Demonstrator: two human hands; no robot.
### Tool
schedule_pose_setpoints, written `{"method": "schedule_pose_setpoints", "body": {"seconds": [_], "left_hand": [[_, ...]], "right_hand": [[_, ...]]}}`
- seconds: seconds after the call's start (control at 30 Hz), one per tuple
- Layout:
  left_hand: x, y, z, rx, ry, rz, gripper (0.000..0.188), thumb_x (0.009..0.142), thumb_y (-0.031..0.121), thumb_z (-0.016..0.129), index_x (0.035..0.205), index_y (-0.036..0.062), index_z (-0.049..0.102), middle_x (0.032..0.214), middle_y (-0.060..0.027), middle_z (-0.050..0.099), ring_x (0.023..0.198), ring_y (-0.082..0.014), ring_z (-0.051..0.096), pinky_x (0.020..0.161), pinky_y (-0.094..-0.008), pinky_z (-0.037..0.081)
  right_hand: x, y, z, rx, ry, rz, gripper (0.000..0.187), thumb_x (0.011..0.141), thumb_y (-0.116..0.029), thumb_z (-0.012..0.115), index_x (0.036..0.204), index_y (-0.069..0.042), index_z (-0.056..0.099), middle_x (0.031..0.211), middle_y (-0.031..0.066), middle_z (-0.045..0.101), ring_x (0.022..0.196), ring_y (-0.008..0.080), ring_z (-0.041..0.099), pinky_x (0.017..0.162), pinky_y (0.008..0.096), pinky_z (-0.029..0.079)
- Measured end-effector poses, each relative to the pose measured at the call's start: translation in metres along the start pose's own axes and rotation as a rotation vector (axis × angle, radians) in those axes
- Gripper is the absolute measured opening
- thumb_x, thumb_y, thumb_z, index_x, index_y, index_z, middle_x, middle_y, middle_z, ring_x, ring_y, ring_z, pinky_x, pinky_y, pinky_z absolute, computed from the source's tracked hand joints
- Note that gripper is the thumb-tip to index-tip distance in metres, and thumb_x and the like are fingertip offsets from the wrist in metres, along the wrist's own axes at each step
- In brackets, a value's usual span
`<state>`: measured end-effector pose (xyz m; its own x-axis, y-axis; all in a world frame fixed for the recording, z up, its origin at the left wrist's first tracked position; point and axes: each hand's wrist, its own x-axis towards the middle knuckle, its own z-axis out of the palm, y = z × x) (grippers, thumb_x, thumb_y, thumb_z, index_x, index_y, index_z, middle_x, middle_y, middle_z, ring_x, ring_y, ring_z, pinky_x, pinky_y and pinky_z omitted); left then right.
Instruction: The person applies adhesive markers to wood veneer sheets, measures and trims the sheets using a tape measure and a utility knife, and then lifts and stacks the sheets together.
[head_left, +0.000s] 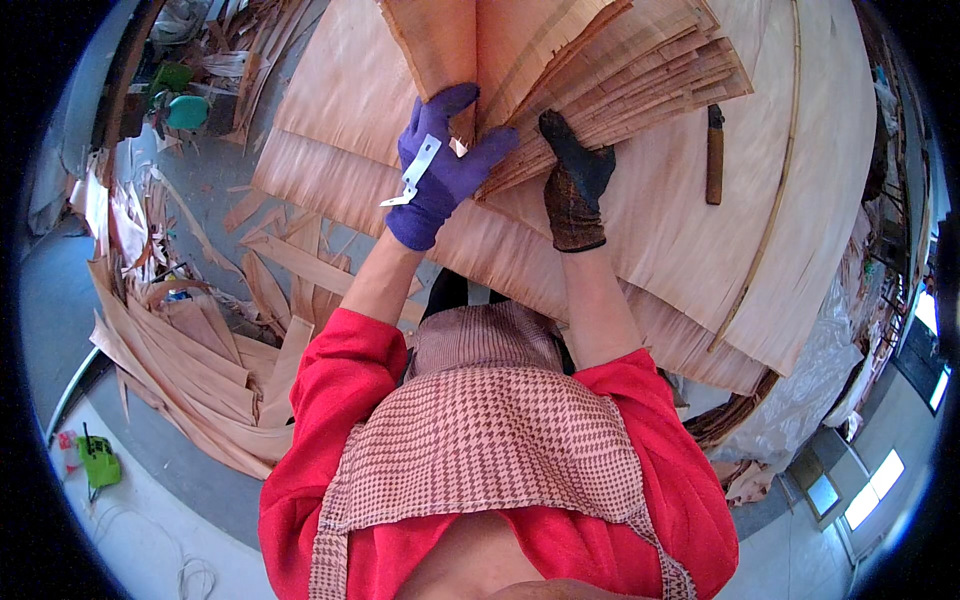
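A fanned bundle of thin wood veneer sheets stands spread at the top middle, its layered edges splayed to the right. My left hand, in a purple glove, is closed on the bundle's near left part, thumb and fingers on either side. A bent white strip lies across the back of that glove. My right hand, in a black and brown glove, grips the lower right edges of the bundle with its thumb over them; its other fingers are partly hidden. Under both hands lie large flat veneer sheets.
A narrow brown tool with a black end and a long thin stick lie on the sheets to the right. Veneer scraps heap on the floor at left. A teal stool stands far left; clear plastic sheeting bunches at right.
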<state>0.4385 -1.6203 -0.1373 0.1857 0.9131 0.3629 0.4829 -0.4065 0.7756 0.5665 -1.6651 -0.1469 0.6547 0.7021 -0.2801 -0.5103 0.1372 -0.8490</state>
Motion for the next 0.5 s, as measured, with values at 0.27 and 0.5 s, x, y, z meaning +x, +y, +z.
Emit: {"method": "schedule_pose_setpoints", "body": {"seconds": [0.27,0.5], "left_hand": [[-0.001,-0.007,0.002,-0.059,-0.003,-0.018,0.047,0.064,0.025,0.075,0.1,0.0037,0.055,0.094,-0.017,0.059,0.085,-0.0308,0.06,0.072,-0.0362,0.047],[-0.002,-0.011,0.005,-0.128,-0.012,0.054,0.035,0.073,0.017,0.066,0.101,0.0023,0.054,0.093,-0.0194,0.058,0.083,-0.0336,0.059,0.07,-0.0369,0.047]], "right_hand": [[0.001,0.0,0.002,0.005,0.015,-0.026,0.04,0.06,0.009,0.071,0.098,0.005,0.056,0.097,0.0124,0.06,0.086,0.0209,0.059,0.077,0.0322,0.05],[0.001,-0.001,0.003,-0.004,0.035,-0.063,0.039,0.06,0.01,0.071,0.096,0.005,0.057,0.096,0.012,0.06,0.085,0.0207,0.059,0.076,0.032,0.051]]}}
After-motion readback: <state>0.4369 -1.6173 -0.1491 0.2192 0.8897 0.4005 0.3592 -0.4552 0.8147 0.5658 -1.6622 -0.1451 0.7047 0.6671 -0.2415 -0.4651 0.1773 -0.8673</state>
